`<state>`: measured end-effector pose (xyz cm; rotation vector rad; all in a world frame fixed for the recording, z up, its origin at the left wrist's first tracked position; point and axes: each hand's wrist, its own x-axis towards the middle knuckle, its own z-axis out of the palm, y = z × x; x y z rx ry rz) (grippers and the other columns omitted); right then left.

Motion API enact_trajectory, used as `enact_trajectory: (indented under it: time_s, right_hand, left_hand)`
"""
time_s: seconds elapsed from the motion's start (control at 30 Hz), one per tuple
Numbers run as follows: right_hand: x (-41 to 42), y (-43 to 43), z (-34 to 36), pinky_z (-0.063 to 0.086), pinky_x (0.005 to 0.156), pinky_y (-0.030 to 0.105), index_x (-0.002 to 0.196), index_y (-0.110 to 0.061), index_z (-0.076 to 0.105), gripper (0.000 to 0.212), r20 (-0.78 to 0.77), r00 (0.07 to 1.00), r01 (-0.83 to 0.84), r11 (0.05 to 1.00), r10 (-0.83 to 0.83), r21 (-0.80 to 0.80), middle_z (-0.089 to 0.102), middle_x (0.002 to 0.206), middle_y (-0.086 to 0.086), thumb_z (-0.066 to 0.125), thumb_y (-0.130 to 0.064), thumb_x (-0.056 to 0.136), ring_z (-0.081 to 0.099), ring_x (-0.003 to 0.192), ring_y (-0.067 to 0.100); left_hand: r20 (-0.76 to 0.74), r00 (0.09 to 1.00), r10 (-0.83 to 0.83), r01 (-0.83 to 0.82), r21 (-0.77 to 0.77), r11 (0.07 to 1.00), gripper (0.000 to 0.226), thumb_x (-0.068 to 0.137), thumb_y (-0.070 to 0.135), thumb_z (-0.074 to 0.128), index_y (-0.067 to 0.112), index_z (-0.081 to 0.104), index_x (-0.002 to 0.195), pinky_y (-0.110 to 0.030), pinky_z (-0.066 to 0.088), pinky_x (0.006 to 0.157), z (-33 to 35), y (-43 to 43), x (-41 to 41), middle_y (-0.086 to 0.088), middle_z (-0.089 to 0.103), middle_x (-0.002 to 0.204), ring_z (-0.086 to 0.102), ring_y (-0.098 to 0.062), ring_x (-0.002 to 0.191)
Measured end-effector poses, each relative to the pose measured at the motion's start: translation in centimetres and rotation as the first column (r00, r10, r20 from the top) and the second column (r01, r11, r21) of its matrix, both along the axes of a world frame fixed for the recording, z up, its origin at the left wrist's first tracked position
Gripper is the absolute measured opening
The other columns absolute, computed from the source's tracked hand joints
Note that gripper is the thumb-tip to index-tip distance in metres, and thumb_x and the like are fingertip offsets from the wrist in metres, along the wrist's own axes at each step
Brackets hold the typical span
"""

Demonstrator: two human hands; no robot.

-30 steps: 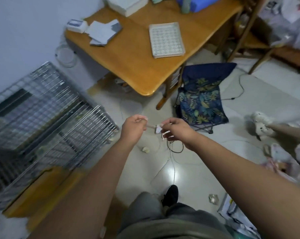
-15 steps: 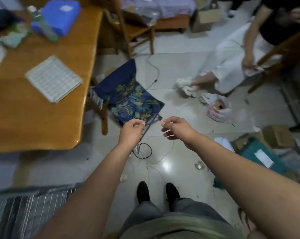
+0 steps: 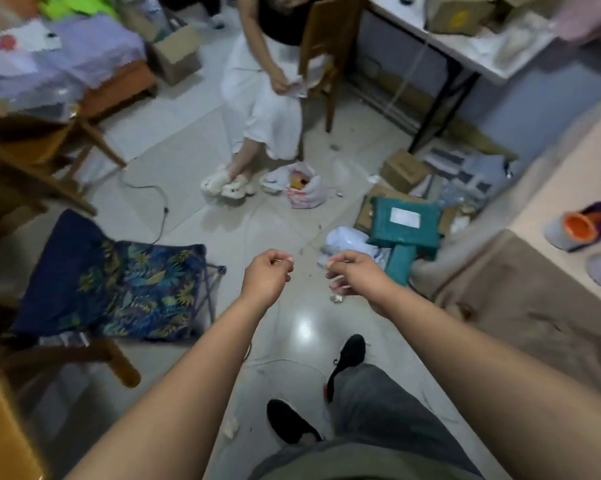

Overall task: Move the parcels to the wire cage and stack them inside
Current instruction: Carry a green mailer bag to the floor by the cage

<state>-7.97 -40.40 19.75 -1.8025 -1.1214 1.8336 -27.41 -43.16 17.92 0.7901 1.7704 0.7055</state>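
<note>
Fetch step, we judge: nothing is carried yet. Teal parcel (image 3: 408, 220) lies flat on the floor (image 3: 188, 140), label up, long axis across our view. Small parcel (image 3: 400, 260) touches its near edge, long axis pointing toward us. Right hand (image 3: 358, 271) hovers just left of that; left hand (image 3: 266, 275) is further left. Both are curled, thumb to forefinger. We cannot tell what they pinch, if anything. Cage out of view. Next move calls for opening both hands and taking the teal parcel by its short ends.
</note>
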Motion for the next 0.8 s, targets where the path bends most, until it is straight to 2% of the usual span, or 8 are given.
enact_trajectory:
  time_s: [0.13, 0.27, 0.33, 0.47, 0.63, 0.8]
  right_hand:
    - [6.4, 3.0, -1.2, 0.048, 0.060, 0.027, 0.101, -0.014, 0.060, 0.005, 0.005, 0.990, 0.142, 0.990, -0.142, -0.019, 0.065, 0.091, 0.010, 0.065, -0.012, 0.100, 0.058, 0.063, 0.017]
    - [12.6, 6.7, -2.5, 0.047, 0.052, 0.022, 0.100, -0.015, 0.060, 0.008, 0.038, 0.974, 0.226, 0.973, -0.224, -0.052, 0.065, 0.085, 0.006, 0.064, -0.010, 0.098, 0.058, 0.060, 0.016]
    - [15.4, 8.5, -3.3, 0.046, 0.051, 0.022, 0.102, -0.016, 0.061, 0.008, 0.055, 0.964, 0.262, 0.963, -0.259, -0.054, 0.065, 0.091, 0.008, 0.066, -0.012, 0.098, 0.060, 0.062, 0.018]
    - [19.8, 12.3, -4.9, 0.052, 0.062, 0.029, 0.107, -0.016, 0.061, 0.013, 0.069, 0.954, 0.294, 0.955, -0.292, -0.032, 0.064, 0.094, 0.011, 0.069, -0.016, 0.097, 0.064, 0.066, 0.020]
    - [23.0, 15.9, -6.6, 0.052, 0.050, 0.024, 0.104, -0.018, 0.060, 0.015, 0.064, 0.927, 0.372, 0.927, -0.369, -0.043, 0.065, 0.083, 0.004, 0.072, -0.017, 0.096, 0.064, 0.054, 0.012]
    - [25.0, 19.3, -8.4, 0.052, 0.057, 0.027, 0.101, -0.022, 0.061, 0.014, 0.081, 0.890, 0.453, 0.889, -0.448, -0.063, 0.067, 0.085, 0.002, 0.074, -0.023, 0.095, 0.066, 0.059, 0.014]
  left_hand:
    - [0.013, 0.995, -0.101, 0.101, -0.024, 0.995, 0.016, 0.100, 0.020, 0.063, 0.011, 0.073, 0.107, -0.025, 0.045, 0.063, -1.1, 5.0, 6.5, -0.003, 0.073, 0.093, 0.067, -0.018, 0.075]
    - [0.032, 0.982, -0.187, 0.188, -0.037, 0.982, 0.013, 0.101, 0.017, 0.062, 0.009, 0.072, 0.105, -0.016, 0.046, 0.055, -1.5, 10.5, 12.9, -0.006, 0.072, 0.094, 0.066, -0.017, 0.075]
    - [0.038, 0.972, -0.231, 0.232, -0.039, 0.972, 0.012, 0.101, 0.019, 0.062, 0.011, 0.071, 0.104, -0.019, 0.047, 0.058, -1.4, 13.0, 15.8, -0.007, 0.073, 0.096, 0.066, -0.017, 0.075]
    - [0.050, 0.948, -0.313, 0.315, -0.035, 0.948, 0.009, 0.101, 0.023, 0.064, 0.016, 0.070, 0.099, -0.026, 0.046, 0.064, -1.6, 17.4, 20.4, -0.008, 0.074, 0.098, 0.068, -0.019, 0.076]
    - [0.054, 0.928, -0.368, 0.370, -0.040, 0.928, 0.011, 0.102, 0.024, 0.062, 0.016, 0.068, 0.096, -0.021, 0.047, 0.059, -1.8, 21.5, 23.8, -0.009, 0.073, 0.098, 0.067, -0.019, 0.077]
    - [0.059, 0.899, -0.435, 0.438, -0.076, 0.896, 0.020, 0.103, 0.031, 0.063, 0.013, 0.067, 0.099, -0.029, 0.049, 0.069, -3.5, 26.0, 25.8, -0.011, 0.074, 0.103, 0.068, -0.023, 0.082]
